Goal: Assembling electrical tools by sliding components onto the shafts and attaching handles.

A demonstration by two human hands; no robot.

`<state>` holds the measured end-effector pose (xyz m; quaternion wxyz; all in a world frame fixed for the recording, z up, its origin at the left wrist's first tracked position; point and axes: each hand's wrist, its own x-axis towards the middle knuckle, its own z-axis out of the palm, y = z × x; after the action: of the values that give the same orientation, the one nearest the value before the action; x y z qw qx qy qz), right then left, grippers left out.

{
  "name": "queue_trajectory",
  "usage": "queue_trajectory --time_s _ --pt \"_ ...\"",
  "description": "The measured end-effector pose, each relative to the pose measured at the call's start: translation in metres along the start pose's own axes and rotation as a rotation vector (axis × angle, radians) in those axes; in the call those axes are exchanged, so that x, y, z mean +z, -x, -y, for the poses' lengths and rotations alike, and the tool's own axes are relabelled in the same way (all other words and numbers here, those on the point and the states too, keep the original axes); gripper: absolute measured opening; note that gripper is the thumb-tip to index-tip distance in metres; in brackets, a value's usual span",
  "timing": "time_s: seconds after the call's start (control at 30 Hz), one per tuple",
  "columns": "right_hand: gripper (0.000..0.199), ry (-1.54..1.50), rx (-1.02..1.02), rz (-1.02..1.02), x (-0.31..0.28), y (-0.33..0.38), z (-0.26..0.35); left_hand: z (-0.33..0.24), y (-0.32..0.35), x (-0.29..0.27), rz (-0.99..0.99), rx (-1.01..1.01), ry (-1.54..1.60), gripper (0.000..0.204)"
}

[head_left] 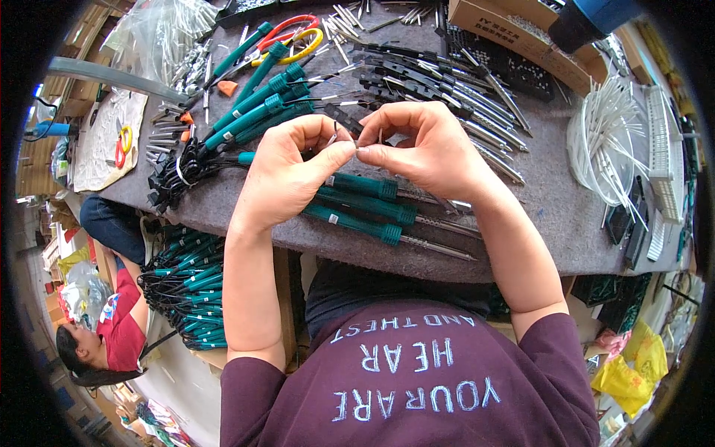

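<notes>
My left hand [294, 164] and my right hand [421, 145] meet fingertip to fingertip above the workbench. Both are closed in a pinch on small, thin wire ends [334, 134], largely covered by the fingers. Just below them lie several green-handled soldering irons [357, 217] with metal barrels pointing right. More green soldering iron handles [249, 112] fan out beyond my left hand, thin wires sticking from their ends. Past my right hand is a row of metal soldering iron barrels [491, 134] on black holders.
Red-handled [287, 30] and yellow-handled scissors [309, 41] lie at the back. A cardboard box [514, 37] stands back right, near white tubes in a plastic bag [607, 141]. Bundled black cords [175, 179] lie left. Finished-looking irons [190, 287] are piled below left, beside a seated person [123, 320].
</notes>
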<state>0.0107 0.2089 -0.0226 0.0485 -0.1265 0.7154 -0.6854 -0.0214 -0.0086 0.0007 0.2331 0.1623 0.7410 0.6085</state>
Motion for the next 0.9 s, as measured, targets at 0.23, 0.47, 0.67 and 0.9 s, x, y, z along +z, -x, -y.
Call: queue_trajectory --time_s 0.23,0.47,0.67,0.9 --pt "0.016 0.052 0.021 0.067 -0.006 0.000 0.004 -0.009 0.003 0.006 -0.054 0.014 -0.190 0.012" --pt "0.017 0.025 0.054 0.018 -0.011 -0.001 0.000 -0.007 0.002 -0.001 -0.091 0.201 -0.416 0.015" --pt "0.016 0.043 0.052 0.041 -0.012 0.000 0.003 -0.010 0.000 0.008 -0.046 0.091 -0.271 0.015" --pt "0.016 0.045 0.052 0.042 -0.014 0.000 0.004 -0.006 0.002 0.003 -0.070 0.211 -0.356 0.014"
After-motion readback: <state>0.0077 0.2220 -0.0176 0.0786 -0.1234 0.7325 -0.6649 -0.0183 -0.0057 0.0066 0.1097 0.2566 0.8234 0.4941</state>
